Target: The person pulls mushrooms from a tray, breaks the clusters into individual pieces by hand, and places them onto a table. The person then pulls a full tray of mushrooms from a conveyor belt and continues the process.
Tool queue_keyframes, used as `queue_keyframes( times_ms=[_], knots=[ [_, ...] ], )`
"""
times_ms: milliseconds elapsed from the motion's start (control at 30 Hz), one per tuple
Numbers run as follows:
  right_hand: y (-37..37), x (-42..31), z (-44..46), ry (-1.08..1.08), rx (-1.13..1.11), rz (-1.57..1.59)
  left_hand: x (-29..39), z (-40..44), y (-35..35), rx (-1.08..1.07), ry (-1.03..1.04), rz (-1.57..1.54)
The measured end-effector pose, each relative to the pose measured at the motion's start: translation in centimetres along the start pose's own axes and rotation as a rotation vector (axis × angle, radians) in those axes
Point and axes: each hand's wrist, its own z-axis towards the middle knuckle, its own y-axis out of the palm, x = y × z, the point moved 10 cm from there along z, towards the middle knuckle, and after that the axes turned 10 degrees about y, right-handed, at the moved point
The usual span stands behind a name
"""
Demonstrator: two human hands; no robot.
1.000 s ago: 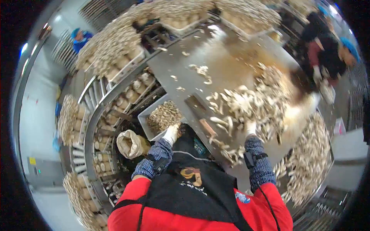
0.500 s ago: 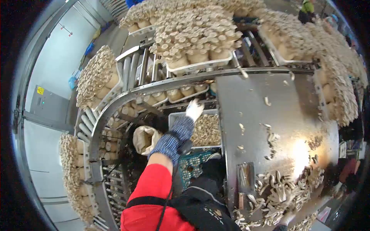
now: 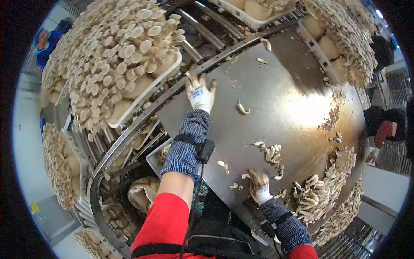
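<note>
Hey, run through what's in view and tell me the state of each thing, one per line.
Metal table: speckled with brown debris
Mushroom pile: loose, heaped
Left hand: gloved, fingers spread, at table's edge
Right hand: gloved, fingers bent, grip unclear
Bin: partly hidden by left arm
Sack: open
Upper-left tray: loaded with standing mushrooms

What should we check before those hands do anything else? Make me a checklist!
1. Gloves on both hands: ok. The left hand and right hand are both covered.
2. Left fingers spread: ok. They are by the metal rail.
3. Right hand's grip: cannot tell. Its fingers are curled low over the metal table.
4. All mushrooms gathered together: not ok. One loose mushroom lies away from the mushroom pile.
5. Bin fully in sight: not ok. The left sleeve hides part of the bin.
</note>
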Motion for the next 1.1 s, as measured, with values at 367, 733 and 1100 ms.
queue_keyframes(
  times_ms=[367,733,1100],
  knots=[
    [4.3,8.9,1.3,0.005,-0.096,-0.353,33.4,-16.6,-1.5,-0.372,1.096,-0.861],
    [0.7,6.1,4.0,0.01,-0.201,-0.014,-2.3,3.9,-6.1,-0.267,0.525,0.18],
    [1.6,7.9,2.3,-0.079,-0.167,0.079,26.6,13.9,18.0,-0.19,0.664,-0.19]
  ],
)
